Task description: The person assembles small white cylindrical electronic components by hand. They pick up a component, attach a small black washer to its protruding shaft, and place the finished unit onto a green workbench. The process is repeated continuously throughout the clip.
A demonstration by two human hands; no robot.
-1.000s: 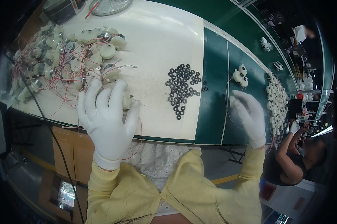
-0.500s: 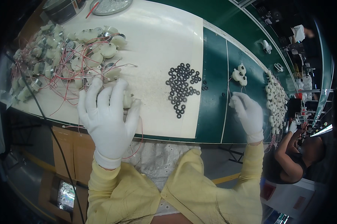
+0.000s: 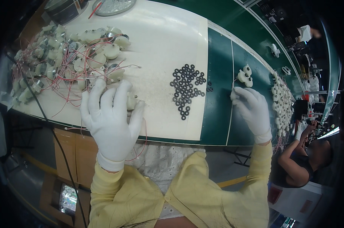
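My gloved left hand (image 3: pixel 113 117) lies at the near edge of a heap of cream geared motors (image 3: pixel 80 57) with red wires. Its thumb and fingers curl around one geared motor (image 3: pixel 132 102), whose small shaft shows beside the thumb; the rest is under the glove. Over the green mat, my gloved right hand (image 3: pixel 252 110) has its thumb and forefinger pinched together at the mat's white line. Whatever is between those fingertips is hidden. Just beyond them stands a small group of cream motors (image 3: pixel 245 76) with black rings on them. A pile of black rings (image 3: pixel 187 89) lies between my hands.
Several rows of cream motors (image 3: pixel 282 106) lie on the far right. A few loose black rings (image 3: pixel 209 86) rest on the mat's left edge. A round clear tray (image 3: pixel 113 5) is at the back, and a black cable (image 3: pixel 61 150) hangs at left. Another person (image 3: pixel 305 163) works at right.
My right hand has moved slightly left and away from me, and its fingertips now cover where a single black ring lay on the mat. My left hand is nearly still.
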